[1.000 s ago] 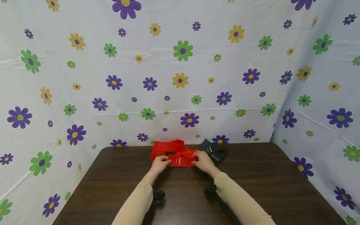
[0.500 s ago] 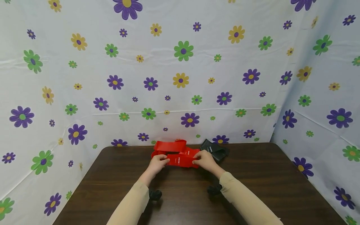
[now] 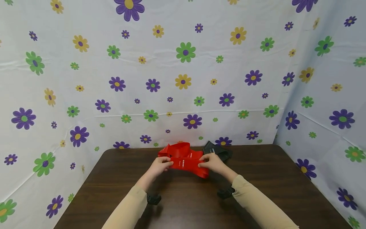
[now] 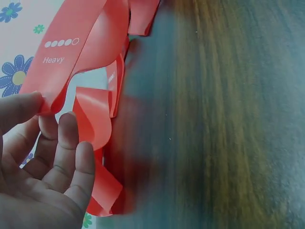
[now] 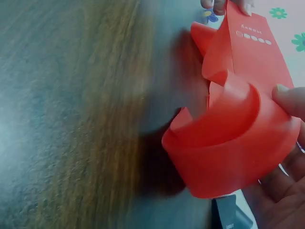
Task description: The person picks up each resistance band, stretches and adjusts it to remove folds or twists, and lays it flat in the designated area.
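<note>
A red resistance band (image 3: 187,164) marked "Heavy" is stretched between both hands at the far part of the table. My left hand (image 3: 158,166) pinches its left end between thumb and index finger; the other fingers are loosely bent, as the left wrist view shows beside the band (image 4: 64,52). My right hand (image 3: 213,163) pinches the band farther right, and a wide loop of the band (image 5: 228,157) hangs past that thumb in the right wrist view. More red band (image 3: 178,149) lies in loose folds behind the held stretch.
A folded black band (image 3: 217,151) with white print lies behind the right hand. The dark wooden table (image 3: 183,197) ends at a white flowered cloth (image 3: 160,127) hanging behind it. Another flowered cloth side (image 3: 323,127) stands at the right.
Both hands have moved slightly apart while keeping their pinch. The band has lifted, with its right part now drooping in a loop below my right hand. The red folds behind have shifted.
</note>
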`<state>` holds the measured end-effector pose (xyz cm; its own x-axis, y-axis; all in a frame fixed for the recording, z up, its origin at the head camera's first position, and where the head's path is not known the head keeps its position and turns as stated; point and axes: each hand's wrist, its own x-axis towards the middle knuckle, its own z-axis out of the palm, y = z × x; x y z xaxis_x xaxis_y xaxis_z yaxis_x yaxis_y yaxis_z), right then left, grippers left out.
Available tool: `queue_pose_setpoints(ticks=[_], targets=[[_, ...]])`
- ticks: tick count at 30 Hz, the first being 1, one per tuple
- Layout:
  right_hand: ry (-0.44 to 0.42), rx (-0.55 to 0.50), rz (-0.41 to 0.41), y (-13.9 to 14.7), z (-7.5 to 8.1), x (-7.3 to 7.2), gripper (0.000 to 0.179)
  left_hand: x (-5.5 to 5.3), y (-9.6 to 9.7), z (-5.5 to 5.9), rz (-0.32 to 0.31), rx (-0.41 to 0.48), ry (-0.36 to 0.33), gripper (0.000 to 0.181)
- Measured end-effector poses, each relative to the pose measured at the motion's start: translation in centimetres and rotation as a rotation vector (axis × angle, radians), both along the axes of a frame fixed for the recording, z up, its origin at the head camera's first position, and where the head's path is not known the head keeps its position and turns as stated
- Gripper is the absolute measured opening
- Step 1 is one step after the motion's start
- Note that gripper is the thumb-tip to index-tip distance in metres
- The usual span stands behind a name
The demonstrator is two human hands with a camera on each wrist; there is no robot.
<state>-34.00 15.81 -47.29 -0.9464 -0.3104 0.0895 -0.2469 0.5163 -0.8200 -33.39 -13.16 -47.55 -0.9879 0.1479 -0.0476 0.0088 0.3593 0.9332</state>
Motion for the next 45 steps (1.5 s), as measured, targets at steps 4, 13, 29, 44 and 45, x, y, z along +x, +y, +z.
queue_pose_setpoints(ticks=[4,13,29,44,45], targets=[[-0.001,0.027,0.065,0.1,-0.5,0.1,0.016,0.2,-0.8,-0.3,0.002,-0.022,-0.014,0.022],[0.007,0.112,0.115,1.0,-2.3,-0.2,0.029,0.4,-3.5,-1.8,0.026,-0.051,-0.035,0.016],[0.099,0.206,0.093,2.3,-3.4,-1.0,0.017,0.6,-5.3,-2.5,0.054,-0.101,-0.080,0.017],[-0.012,0.141,0.140,3.9,-1.5,-0.4,0.009,0.5,-5.6,-2.5,0.017,-0.149,-0.080,0.015],[-0.008,0.148,0.141,4.0,-1.3,-0.4,0.010,0.6,-5.6,-2.4,0.005,-0.150,-0.079,0.017]])
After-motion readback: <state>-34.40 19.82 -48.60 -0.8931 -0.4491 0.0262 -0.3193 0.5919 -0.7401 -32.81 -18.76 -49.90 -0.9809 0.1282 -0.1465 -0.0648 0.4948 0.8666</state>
